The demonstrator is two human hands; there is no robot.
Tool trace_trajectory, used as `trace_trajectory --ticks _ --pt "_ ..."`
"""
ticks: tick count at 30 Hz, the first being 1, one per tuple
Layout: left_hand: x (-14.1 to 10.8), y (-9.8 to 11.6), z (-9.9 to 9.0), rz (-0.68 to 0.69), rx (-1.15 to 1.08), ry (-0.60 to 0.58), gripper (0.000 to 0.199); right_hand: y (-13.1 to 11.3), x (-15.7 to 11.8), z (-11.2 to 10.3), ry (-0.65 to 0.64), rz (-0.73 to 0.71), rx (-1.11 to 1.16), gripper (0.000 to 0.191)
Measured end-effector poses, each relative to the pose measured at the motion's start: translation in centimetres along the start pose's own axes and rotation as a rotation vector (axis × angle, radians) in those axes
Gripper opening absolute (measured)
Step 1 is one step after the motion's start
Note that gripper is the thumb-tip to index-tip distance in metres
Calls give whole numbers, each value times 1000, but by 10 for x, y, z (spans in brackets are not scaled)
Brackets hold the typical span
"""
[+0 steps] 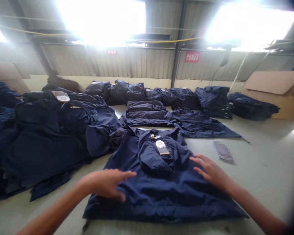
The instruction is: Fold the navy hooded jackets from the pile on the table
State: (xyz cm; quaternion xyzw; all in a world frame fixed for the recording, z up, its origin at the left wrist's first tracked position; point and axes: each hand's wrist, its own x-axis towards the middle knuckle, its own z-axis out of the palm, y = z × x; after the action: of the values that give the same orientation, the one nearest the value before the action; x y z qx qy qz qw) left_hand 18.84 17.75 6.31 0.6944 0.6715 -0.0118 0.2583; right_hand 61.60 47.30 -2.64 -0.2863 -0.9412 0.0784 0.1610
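Atop pale grey worktable (pixel 264 163), navy nylon jacket (pixel 161 195) lies flat, cream hangtag (pixel 162 147) up top; our left hand (pixel 105 184) and right hand (pixel 210 171) on it, fingers spread, both open, no clamp. More navy jackets (pixel 147 114) just beyond it.

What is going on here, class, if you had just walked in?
A person has their left hand and right hand spread open over a navy jacket lying flat on a pale grey surface, a paper tag at its chest. More navy jackets lie heaped beyond it, and a blurred packet lies to its right.
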Motion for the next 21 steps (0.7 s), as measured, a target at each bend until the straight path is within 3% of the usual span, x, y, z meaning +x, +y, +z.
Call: trace_trajectory --ticks 3,5,6,9,12,15,18,21 --pt "37 -3 -5 -40 87 301 63 -6 55 26 34 -71 -41 53" --pt "67 -17 11 -162 191 497 55 -7 76 45 2 -45 -66 55" --pt "78 -27 23 -212 222 535 54 -6 81 55 -26 -15 -70 56" --pt "91 -62 60 -254 208 485 53 -3 71 82 -94 65 -48 56" --pt "81 -87 74 -235 181 441 55 -1 49 97 -82 69 12 56" --pt "70 -88 52 -238 164 299 59 6 47 95 -41 62 148 54" --pt "76 -62 9 -264 234 135 56 22 72 81 144 115 244 51" --pt "105 -16 -26 -201 353 225 52 40 105 69 305 315 148 46"
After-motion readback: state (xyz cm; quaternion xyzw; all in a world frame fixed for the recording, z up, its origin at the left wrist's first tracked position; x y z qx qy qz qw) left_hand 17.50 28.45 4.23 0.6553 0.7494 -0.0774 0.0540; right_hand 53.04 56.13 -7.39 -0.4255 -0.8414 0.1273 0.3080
